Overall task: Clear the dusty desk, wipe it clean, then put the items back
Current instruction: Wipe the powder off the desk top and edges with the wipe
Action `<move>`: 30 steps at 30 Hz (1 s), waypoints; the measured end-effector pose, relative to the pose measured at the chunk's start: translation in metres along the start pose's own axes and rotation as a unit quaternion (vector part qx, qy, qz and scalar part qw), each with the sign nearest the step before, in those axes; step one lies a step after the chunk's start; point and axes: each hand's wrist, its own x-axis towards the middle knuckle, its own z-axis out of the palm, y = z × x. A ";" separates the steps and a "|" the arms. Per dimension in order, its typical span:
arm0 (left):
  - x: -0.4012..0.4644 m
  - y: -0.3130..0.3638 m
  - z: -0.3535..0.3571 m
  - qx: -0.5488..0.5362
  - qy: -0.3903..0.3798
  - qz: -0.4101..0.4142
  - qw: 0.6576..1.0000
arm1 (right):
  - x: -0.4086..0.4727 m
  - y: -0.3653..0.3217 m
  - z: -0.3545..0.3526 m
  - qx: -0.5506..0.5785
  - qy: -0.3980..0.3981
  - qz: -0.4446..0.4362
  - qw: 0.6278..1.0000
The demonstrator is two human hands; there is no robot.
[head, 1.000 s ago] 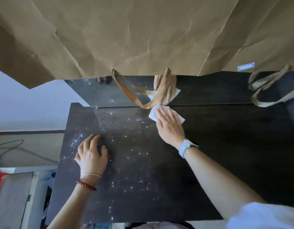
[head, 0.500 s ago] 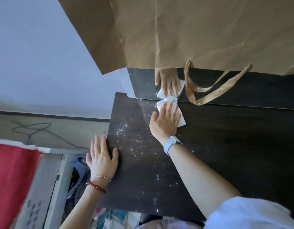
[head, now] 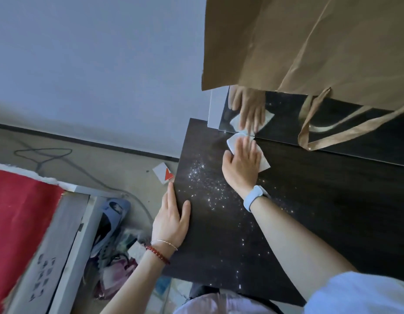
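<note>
Right hand (head: 241, 165) was flat, fingers straight, pressing a white wipe (head: 232, 141) onto the tabletop (head: 332, 211) at its far left corner, right by the mirror. Wipe looked thin and floppy, so I'd guess a flat palm on its middle works better than pinching an edge. Dust specks (head: 205, 184) sat just nearside of that hand. Left hand (head: 171, 220) lay spread on the tabletop's left edge.

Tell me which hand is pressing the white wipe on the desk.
The right hand, the one with the pale watch band, presses the white wipe flat; the left hand, wearing bracelets, rests at the desk's left edge.
</note>
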 end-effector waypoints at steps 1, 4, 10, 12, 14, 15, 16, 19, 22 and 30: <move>0.000 0.000 0.000 -0.002 -0.001 0.000 1.000 | 0.000 -0.011 0.005 0.002 -0.013 -0.024 1.000; 0.000 -0.002 -0.001 -0.015 0.000 0.005 1.000 | 0.005 -0.034 0.016 -0.011 -0.037 -0.093 0.995; 0.001 -0.006 0.001 -0.006 0.012 0.019 1.000 | 0.010 -0.035 0.015 -0.050 -0.086 -0.134 0.986; 0.002 -0.007 0.001 -0.021 0.008 0.010 1.000 | 0.008 -0.039 0.012 -0.049 -0.110 -0.162 0.979; 0.003 -0.007 0.000 -0.055 -0.006 -0.007 0.998 | -0.001 -0.043 0.012 -0.051 -0.140 -0.231 0.961; 0.004 -0.008 -0.001 -0.077 -0.017 -0.015 0.997 | -0.009 -0.043 0.012 -0.063 -0.157 -0.273 0.947; 0.004 -0.010 -0.002 -0.103 -0.027 -0.023 0.994 | -0.017 -0.042 0.012 -0.079 -0.174 -0.308 0.932; 0.002 -0.018 -0.005 -0.176 -0.051 -0.029 0.983 | -0.020 -0.034 0.014 -0.105 -0.200 -0.336 0.914; -0.002 -0.026 -0.003 -0.211 -0.064 -0.020 0.975 | 0.012 -0.050 0.013 -0.085 -0.169 -0.268 0.945; -0.001 -0.032 -0.006 -0.256 -0.089 -0.022 0.962 | 0.014 -0.070 0.021 -0.073 -0.148 -0.244 0.956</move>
